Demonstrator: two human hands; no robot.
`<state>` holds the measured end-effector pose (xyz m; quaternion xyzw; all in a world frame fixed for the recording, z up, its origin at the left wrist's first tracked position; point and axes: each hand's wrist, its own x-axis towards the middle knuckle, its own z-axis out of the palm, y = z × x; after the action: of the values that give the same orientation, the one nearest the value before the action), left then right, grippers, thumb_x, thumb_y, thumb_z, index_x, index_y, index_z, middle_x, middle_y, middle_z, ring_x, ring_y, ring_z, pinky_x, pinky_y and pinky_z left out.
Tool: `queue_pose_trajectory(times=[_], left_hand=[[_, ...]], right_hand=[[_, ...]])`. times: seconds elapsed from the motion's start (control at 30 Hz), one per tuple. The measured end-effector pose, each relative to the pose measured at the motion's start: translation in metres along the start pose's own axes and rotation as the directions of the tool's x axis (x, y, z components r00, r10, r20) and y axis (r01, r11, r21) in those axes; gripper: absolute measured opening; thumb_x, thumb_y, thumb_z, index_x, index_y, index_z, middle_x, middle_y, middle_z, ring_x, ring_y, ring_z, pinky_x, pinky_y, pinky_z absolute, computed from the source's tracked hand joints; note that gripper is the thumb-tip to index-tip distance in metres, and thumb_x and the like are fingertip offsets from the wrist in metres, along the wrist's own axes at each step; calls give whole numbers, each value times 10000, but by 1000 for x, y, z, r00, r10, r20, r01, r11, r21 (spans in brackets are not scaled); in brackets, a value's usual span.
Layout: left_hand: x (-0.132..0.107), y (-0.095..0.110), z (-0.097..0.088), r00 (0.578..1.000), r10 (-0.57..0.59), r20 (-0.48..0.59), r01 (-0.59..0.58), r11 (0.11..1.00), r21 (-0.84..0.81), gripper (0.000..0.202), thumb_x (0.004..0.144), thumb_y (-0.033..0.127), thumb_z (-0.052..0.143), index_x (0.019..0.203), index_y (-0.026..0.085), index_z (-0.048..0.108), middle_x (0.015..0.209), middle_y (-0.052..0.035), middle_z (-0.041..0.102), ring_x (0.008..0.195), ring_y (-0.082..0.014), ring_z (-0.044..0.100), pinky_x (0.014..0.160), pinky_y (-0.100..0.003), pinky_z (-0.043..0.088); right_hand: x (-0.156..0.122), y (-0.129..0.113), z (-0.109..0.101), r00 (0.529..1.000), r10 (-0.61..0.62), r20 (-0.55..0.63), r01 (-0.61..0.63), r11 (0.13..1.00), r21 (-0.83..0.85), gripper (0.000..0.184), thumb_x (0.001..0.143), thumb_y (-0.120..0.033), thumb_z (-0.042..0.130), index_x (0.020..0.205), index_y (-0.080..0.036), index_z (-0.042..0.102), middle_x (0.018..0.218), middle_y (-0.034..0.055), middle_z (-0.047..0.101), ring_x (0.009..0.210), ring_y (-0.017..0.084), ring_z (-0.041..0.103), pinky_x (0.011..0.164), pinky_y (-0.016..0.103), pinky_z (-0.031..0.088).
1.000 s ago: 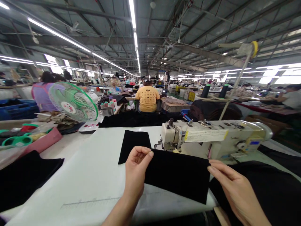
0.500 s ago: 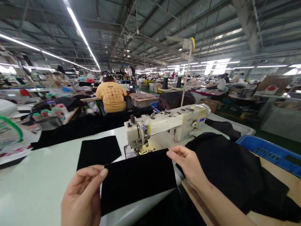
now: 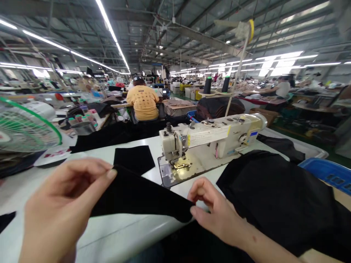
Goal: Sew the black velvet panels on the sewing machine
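Observation:
A black fabric piece (image 3: 139, 197) is stretched between my two hands, slanting down from left to right above the pale table's front edge. My left hand (image 3: 65, 201) pinches its upper left corner between thumb and forefinger. At the lower right end, my right hand (image 3: 214, 212) has the fabric between closed fingertips. Behind it stands a cream sewing machine (image 3: 208, 138), its needle area over a metal plate (image 3: 178, 175) with no cloth on it. Another black fabric piece (image 3: 134, 159) lies flat left of the machine, partly covered by the held one.
A large heap of black fabric (image 3: 276, 190) lies right of the machine, near a blue plastic crate (image 3: 329, 171). At the left is a green-rimmed fan (image 3: 30, 128). A person in a yellow shirt (image 3: 143, 102) sits ahead, facing away. A thread stand (image 3: 236, 80) rises behind the machine.
My left hand has come up and left, while my right hand has dropped lower, so the fabric now slants. The view has turned left, bringing more of the fan into sight.

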<state>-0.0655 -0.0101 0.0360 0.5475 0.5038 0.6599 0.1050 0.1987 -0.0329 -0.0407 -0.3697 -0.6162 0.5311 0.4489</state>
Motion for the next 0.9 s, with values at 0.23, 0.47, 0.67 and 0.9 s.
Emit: queue_pose_trajectory(times=[0.23, 0.47, 0.67, 0.9], left_hand=[[47, -79, 75, 623, -287, 728, 70, 947, 313, 138, 557, 147, 720, 561, 204, 594, 521, 51, 568, 519, -123, 499, 529, -234, 372], [-8, -165, 123, 634, -321, 703, 174, 946, 275, 138, 590, 149, 685, 606, 201, 559, 558, 49, 562, 552, -119, 499, 556, -232, 392], [-14, -169, 123, 674, -291, 679, 167, 955, 244, 110, 626, 103, 610, 642, 205, 572, 621, 31, 578, 617, -133, 529, 613, -241, 415], [-8, -172, 149, 693, -351, 630, 197, 932, 304, 200, 582, 53, 608, 634, 211, 498, 586, 49, 552, 563, -118, 513, 562, -234, 386]], right_hand=[[-7, 59, 30, 991, 127, 36, -123, 986, -116, 62, 821, -245, 596, 878, -227, 580, 827, -6, 618, 798, 187, 605, 746, 313, 488], [-9, 99, 12, 992, -77, 97, 116, 854, -508, 153, 883, -107, 517, 927, -235, 590, 854, 13, 641, 809, 199, 624, 756, 331, 501], [-4, 91, -7, 920, -187, 345, 375, 680, -630, 271, 843, 2, 486, 966, -221, 578, 895, 40, 660, 818, 208, 623, 735, 327, 524], [-1, 95, -6, 873, -298, 385, 486, 477, -732, 222, 836, -9, 496, 906, -202, 580, 906, 70, 636, 842, 244, 595, 739, 380, 511]])
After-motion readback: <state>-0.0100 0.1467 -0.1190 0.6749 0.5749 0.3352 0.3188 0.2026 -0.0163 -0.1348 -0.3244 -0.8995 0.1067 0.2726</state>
